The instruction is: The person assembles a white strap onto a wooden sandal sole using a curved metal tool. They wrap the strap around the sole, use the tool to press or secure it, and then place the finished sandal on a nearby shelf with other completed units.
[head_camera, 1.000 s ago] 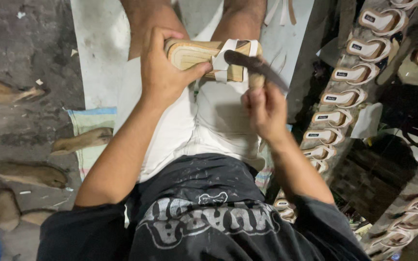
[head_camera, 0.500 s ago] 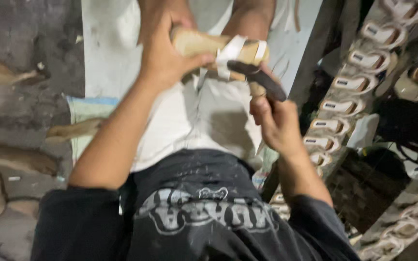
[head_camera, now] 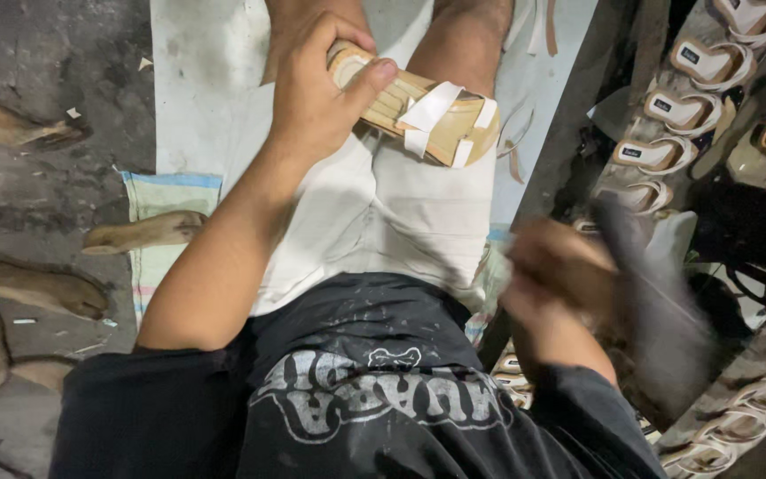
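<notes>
The left hand (head_camera: 316, 98) is wrapped around the heel end of a tan sandal (head_camera: 418, 111) with white straps, pressing it on the right thigh. The right hand (head_camera: 560, 284), blurred beside the hip, seems closed around a dark tool (head_camera: 658, 310). Finished sandals (head_camera: 667, 155) line the rack at right.

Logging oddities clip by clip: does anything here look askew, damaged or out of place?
Nothing looks damaged. The left hand grips a tan sandal with white straps, tilted across the lap. The right hand and its dark tool are motion-blurred. Wooden shoe lasts lie loose on the floor.
</notes>
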